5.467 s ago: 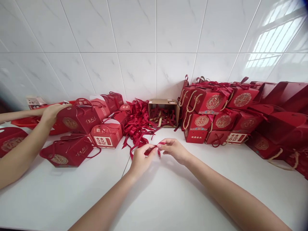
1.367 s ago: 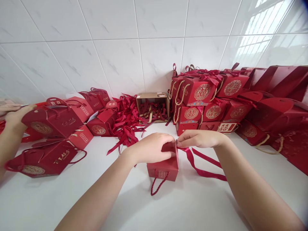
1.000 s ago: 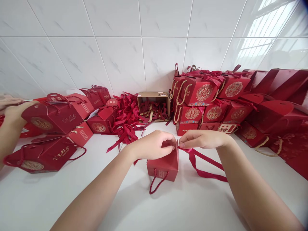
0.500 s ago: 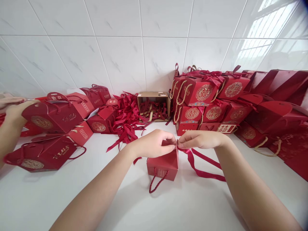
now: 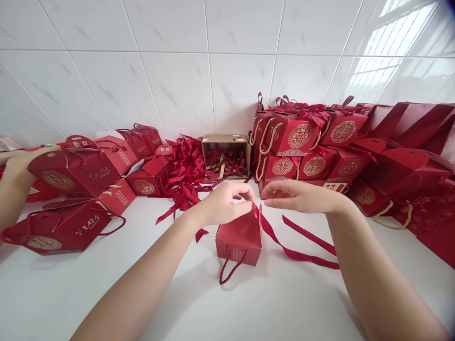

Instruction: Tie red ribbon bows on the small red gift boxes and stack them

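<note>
A small red box [image 5: 240,239] with a dark red rope handle stands on the white table in front of me. Above its top edge, my left hand [image 5: 227,203] pinches one end of a red ribbon [image 5: 295,255], which trails away to the right across the table. My right hand [image 5: 296,196] hovers just right of the box top, its thumb and fingers apart and nothing between them. A second length of ribbon lies beside my right wrist.
A ribbon heap [image 5: 186,166] and an open cardboard box [image 5: 224,139] of ribbon pieces lie at the back. Stacked red boxes [image 5: 300,135] stand at right, more boxes [image 5: 71,173] at left. Another person's arm [image 5: 17,180] reaches in at far left.
My right hand has let go of the ribbon and its fingers have parted. My left hand has risen slightly and moved left with the ribbon end. The box has barely shifted.
</note>
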